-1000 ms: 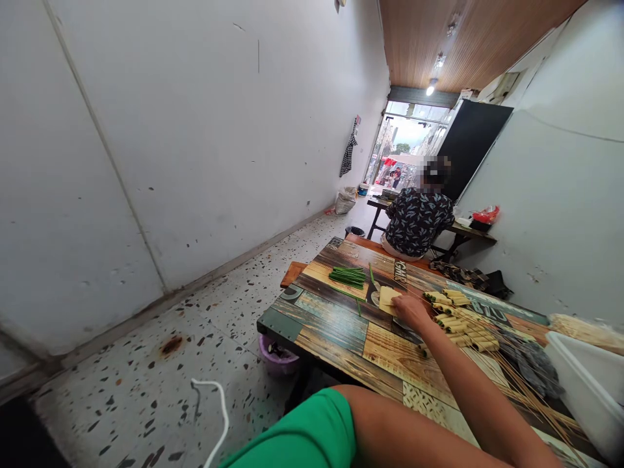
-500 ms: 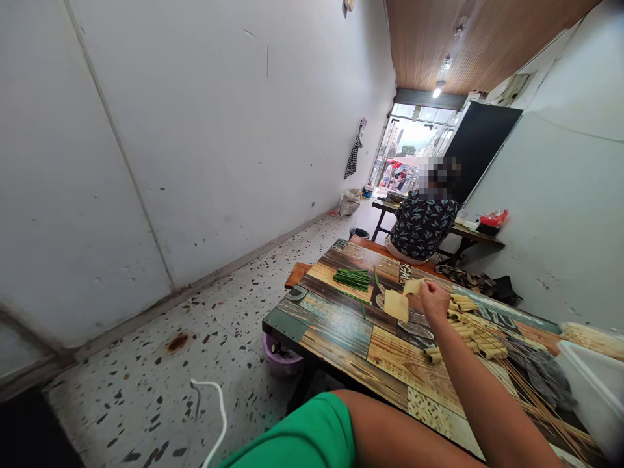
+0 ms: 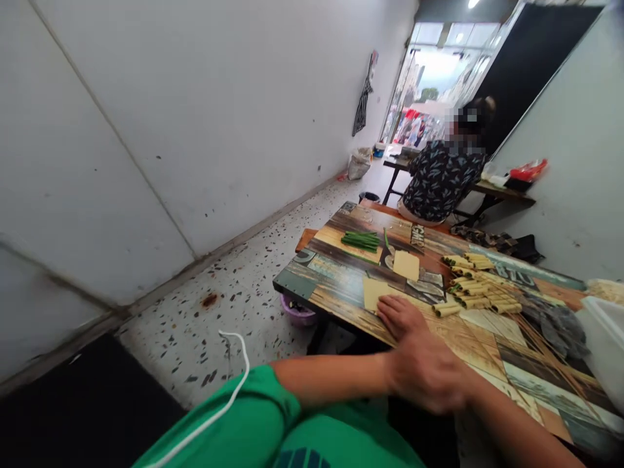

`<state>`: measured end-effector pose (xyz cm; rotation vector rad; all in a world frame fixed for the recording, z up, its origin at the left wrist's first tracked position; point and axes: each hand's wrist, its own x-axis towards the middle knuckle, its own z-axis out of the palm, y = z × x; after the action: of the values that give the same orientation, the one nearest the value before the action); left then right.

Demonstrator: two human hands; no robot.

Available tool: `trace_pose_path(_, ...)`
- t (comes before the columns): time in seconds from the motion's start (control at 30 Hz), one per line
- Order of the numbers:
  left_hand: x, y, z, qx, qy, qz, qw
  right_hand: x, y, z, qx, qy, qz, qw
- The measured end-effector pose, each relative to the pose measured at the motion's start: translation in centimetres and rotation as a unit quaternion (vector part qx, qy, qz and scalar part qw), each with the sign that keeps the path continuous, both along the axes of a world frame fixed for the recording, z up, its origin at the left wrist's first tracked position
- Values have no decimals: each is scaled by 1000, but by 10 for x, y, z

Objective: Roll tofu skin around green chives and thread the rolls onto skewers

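Note:
My right hand (image 3: 400,316) lies flat, fingers stretched out, over the near part of a pale yellow square sheet, which looks like tofu skin (image 3: 371,290). My left hand (image 3: 426,377) is smeared by motion and overlaps my right wrist; its fingers cannot be made out. Just beyond, a second yellow sheet (image 3: 406,265) rests on the table. A bundle of cut green stalks (image 3: 361,241) sits farther left, with a single stalk (image 3: 387,238) lying apart. To the right are several yellow rolls (image 3: 470,286) with green showing at their ends, beside thin wooden skewers (image 3: 546,344).
The patterned wooden table (image 3: 331,296) has a grey cloth (image 3: 556,325) and a white plastic tub (image 3: 604,344) at its right. A purple basin (image 3: 298,316) stands on the floor under its left edge. Another person (image 3: 443,179) sits beyond, back turned.
My right hand has come nearer and put the lifted sheet down flat on the table. My left hand has come into view across my right wrist. The camera view has tipped downward.

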<state>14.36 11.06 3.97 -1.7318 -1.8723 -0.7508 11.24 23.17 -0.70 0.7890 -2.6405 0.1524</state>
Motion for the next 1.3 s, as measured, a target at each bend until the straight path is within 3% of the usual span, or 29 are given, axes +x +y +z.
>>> trace_pose_path(0.13, -27, -60, -17, 90, -103, 153, 979, -13, 18, 11, -72, -32, 64, 995)
trace_pose_path(0.2, -39, -78, -19, 62, -113, 175, 976, -35, 23, 29, -112, -35, 45, 992)
trace_pose_path(0.27, -49, -84, -19, -8, -117, 193, 974, -64, 23, 48, -117, -33, -22, 992)
trace_pose_path(0.37, -60, -82, -18, -100, -131, 214, 963, -113, 15, 72, -40, -59, -138, 988)
trace_pose_path(0.43, -65, -80, -17, -138, -124, 177, 967, -141, 5, 80, 38, -93, -184, 978)
trace_pose_path(0.53, -69, -80, -13, -167, -115, 123, 971, -170, -8, 81, 141, -131, -210, 958)
trace_pose_path(0.6, -70, -82, -11, -176, -120, 114, 970, -181, -14, 79, 174, -144, -212, 951)
trace_pose_path(0.8, -68, -82, -13, -176, -122, 86, 973, -189, -19, 75, 204, -141, -212, 945)
trace_pose_path(0.97, -74, -85, -13, -95, -177, 93, 975, -183, -19, 83, 203, -130, -235, 942)
trace_pose_path(1.03, -92, -87, -6, -48, -192, 136, 971, -179, -19, 89, 200, -129, -246, 940)
trace_pose_path(1.13, -138, -85, 11, -6, -167, 260, 951, -173, -17, 98, 194, -126, -248, 940)
trace_pose_path(1.2, -174, -79, 23, -11, -137, 336, 932, -169, -16, 104, 189, -123, -243, 943)
trace_pose_path(1.3, -219, -65, 33, -71, -93, 351, 929, -165, -12, 108, 176, -119, -231, 949)
